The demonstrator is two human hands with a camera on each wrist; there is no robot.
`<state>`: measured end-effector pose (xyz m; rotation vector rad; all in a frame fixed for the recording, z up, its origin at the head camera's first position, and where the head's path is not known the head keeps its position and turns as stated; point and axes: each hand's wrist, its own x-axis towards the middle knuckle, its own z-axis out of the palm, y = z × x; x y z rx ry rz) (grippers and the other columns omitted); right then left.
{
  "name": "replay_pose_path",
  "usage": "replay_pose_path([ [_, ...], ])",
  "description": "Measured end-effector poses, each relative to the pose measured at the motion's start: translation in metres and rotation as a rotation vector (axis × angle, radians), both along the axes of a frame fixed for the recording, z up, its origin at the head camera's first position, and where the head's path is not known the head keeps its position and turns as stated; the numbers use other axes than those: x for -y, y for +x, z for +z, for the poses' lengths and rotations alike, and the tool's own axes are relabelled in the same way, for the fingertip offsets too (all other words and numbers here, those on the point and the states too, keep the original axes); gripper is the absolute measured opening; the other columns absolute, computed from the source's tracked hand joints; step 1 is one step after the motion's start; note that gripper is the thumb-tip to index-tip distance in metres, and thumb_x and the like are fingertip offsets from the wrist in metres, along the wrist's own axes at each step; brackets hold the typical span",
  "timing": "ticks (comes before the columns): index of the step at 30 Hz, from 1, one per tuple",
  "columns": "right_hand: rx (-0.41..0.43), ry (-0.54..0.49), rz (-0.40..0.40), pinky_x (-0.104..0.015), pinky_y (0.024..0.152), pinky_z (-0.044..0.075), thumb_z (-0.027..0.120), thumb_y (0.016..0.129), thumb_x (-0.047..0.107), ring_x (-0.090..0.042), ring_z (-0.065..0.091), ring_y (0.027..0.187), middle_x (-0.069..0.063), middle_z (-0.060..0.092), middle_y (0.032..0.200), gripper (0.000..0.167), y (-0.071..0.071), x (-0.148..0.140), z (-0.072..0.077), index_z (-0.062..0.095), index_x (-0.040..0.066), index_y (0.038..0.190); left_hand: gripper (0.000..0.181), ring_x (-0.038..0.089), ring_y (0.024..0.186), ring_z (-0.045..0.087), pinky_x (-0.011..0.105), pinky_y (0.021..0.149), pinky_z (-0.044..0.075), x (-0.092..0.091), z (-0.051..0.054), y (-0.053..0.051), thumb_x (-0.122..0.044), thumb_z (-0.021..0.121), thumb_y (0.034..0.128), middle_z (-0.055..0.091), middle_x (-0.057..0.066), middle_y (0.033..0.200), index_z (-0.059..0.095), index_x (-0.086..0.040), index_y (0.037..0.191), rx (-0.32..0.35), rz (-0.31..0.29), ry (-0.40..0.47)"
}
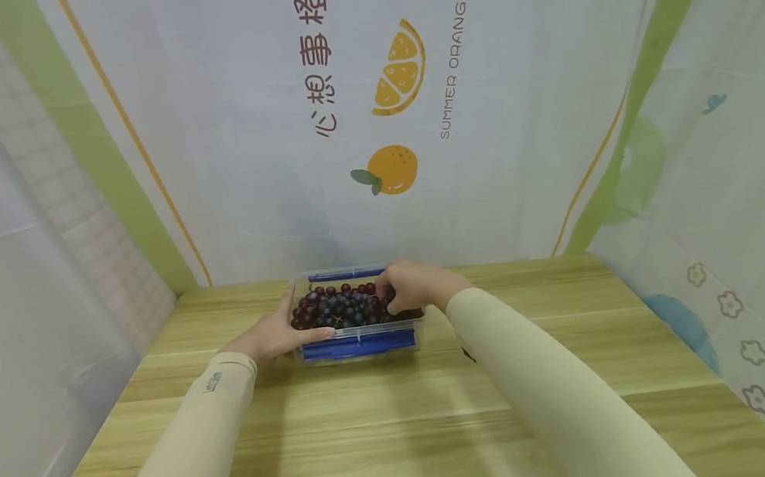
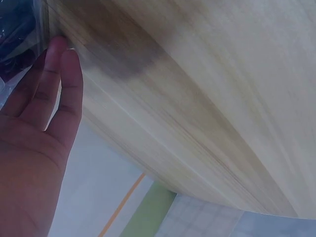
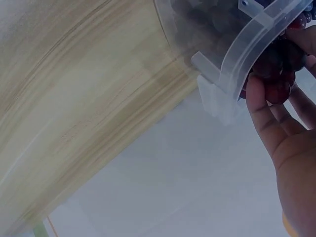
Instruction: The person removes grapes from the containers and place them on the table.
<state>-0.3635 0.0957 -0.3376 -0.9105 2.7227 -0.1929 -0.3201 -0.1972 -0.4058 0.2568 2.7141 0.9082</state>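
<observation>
A clear plastic box point(image 1: 357, 332) with blue-edged sides stands near the back of the wooden table. Dark purple grapes point(image 1: 344, 306) fill much of it. My left hand point(image 1: 272, 335) rests against the box's left side, its thumb laid along the front rim; the left wrist view shows its extended fingers point(image 2: 71, 91) at the box wall. From the right, my right hand point(image 1: 421, 284) reaches into the box. In the right wrist view its fingers and thumb curl about dark red grapes point(image 3: 277, 92) beside the rim. Other grapes show through the clear wall.
The wooden tabletop point(image 1: 347, 436) stretches in front of the box. White curtains with fruit prints point(image 1: 395, 169) hang behind it and along both sides. A small dark object point(image 1: 469, 355) lies partly hidden beside the right sleeve.
</observation>
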Motion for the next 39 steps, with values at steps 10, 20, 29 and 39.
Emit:
replay_pose_path([
  [10, -0.014, -0.002, 0.018, -0.038, 0.093, 0.059, 0.074, 0.099, 0.015, -0.019, 0.064, 0.107, -0.002, 0.072, 0.122, 0.020, 0.000, 0.001, 0.005, 0.075, 0.016, 0.119, 0.141, 0.062, 0.152, 0.035, 0.074, 0.121, 0.037, 0.000, -0.001, -0.003, -0.085, 0.068, 0.0823, 0.017, 0.037, 0.172, -0.026, -0.024, 0.168, 0.005, 0.009, -0.010],
  [20, -0.031, 0.019, 0.007, -0.041, 0.106, 0.058, 0.074, 0.099, 0.013, -0.023, 0.067, 0.123, -0.006, 0.074, 0.128, 0.026, 0.001, 0.006, 0.021, 0.075, 0.012, 0.125, 0.143, 0.063, 0.150, 0.036, 0.074, 0.119, 0.038, 0.001, 0.000, -0.001, -0.085, 0.069, 0.0821, 0.012, 0.038, 0.173, -0.031, -0.027, 0.165, 0.036, 0.003, 0.010],
  [29, -0.043, 0.044, -0.004, -0.041, 0.102, 0.060, 0.073, 0.100, 0.016, -0.022, 0.068, 0.118, -0.005, 0.072, 0.132, 0.026, 0.000, 0.009, 0.034, 0.074, 0.013, 0.125, 0.144, 0.062, 0.151, 0.035, 0.074, 0.121, 0.037, 0.002, 0.001, -0.003, -0.088, 0.067, 0.0810, 0.013, 0.037, 0.173, -0.029, -0.023, 0.167, 0.035, 0.001, -0.027],
  [39, -0.101, 0.066, 0.025, -0.038, 0.095, 0.061, 0.074, 0.099, 0.014, -0.020, 0.068, 0.104, -0.003, 0.075, 0.116, 0.014, 0.001, 0.008, 0.049, 0.077, 0.013, 0.112, 0.144, 0.063, 0.148, 0.040, 0.074, 0.119, 0.039, 0.002, 0.001, -0.002, -0.087, 0.068, 0.0816, 0.013, 0.038, 0.172, -0.032, -0.024, 0.165, 0.032, -0.008, -0.023],
])
